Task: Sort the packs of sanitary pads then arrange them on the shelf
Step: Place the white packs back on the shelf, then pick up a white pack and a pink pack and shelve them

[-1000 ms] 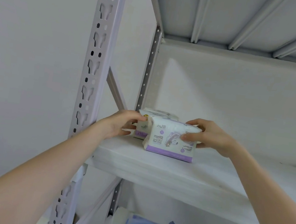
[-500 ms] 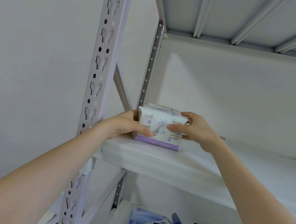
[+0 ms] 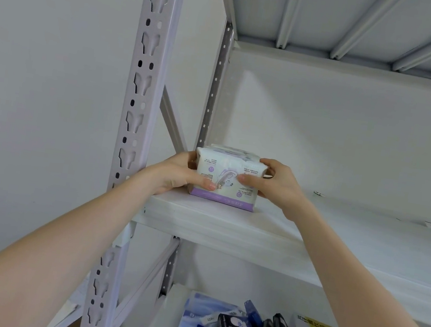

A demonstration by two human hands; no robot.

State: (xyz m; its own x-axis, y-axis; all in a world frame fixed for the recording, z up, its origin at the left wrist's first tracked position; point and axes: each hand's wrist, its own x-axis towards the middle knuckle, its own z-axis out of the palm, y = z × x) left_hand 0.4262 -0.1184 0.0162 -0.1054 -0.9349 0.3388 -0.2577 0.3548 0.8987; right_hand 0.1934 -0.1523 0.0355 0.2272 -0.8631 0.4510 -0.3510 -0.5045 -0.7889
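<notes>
White pack [image 3: 225,177] clasped at both ends by left hand [image 3: 179,176] and right hand [image 3: 275,187].

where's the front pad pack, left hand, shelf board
front pad pack [image 3: 226,170], head view, printed front face
left hand [image 3: 176,175], head view, back of hand
shelf board [image 3: 282,230], head view, bare top surface

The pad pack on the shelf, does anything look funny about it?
The pack stands level on the shelf, gripped by the left hand and right hand, but its print looks upside down.
</notes>
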